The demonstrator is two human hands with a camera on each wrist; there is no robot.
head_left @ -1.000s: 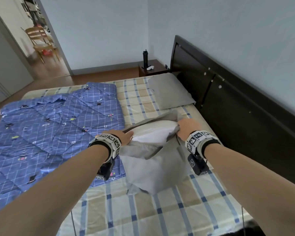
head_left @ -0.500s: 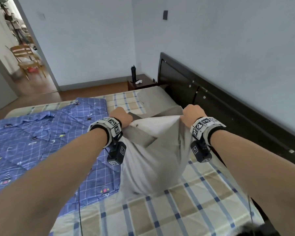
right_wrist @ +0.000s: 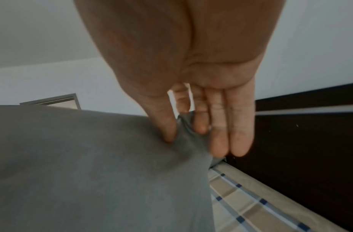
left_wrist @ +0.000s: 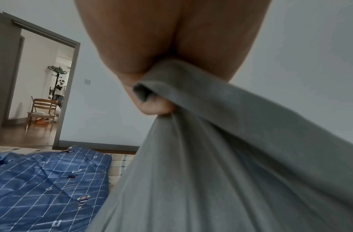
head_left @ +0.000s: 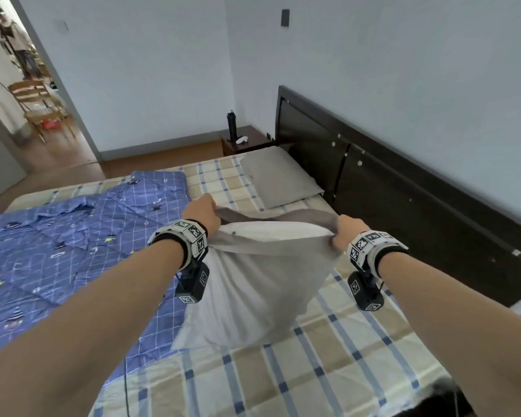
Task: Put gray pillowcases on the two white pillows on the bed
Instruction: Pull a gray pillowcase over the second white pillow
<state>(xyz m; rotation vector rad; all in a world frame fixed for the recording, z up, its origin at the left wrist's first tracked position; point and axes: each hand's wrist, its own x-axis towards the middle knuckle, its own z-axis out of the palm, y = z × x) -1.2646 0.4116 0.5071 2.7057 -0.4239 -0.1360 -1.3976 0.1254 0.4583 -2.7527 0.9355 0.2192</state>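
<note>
Left hand: your left hand (head_left: pixel 203 212) has its fingers (left_wrist: pixel 156 108) curled tight round the open hem of the gray pillowcase (head_left: pixel 253 284), at about 10 o'clock of the bundle.
Right hand: your right hand (head_left: pixel 348 233) pinches the opposite corner of the same hem between thumb and index finger; the other fingers (right_wrist: pixel 231 125) lie straight alongside the cloth, at about 2 o'clock.
Pillowcase: it hangs between your two hands, its mouth stretched wide, its lower end resting on the bed (head_left: pixel 328 371).
White pillow: the white pillow (head_left: pixel 278 231) sits inside, only its top edge showing at the mouth.
Second pillow: the covered pillow (head_left: pixel 278 177) lies flat at 12 o'clock, against the headboard (head_left: pixel 403 191), well apart from your hands.
Quilt: the blue quilt (head_left: pixel 73 242) spreads at 9 o'clock, just beside the hanging case.
Nightstand: the nightstand (head_left: pixel 247 142) beyond the bed carries a dark bottle (head_left: pixel 231 124).
</note>
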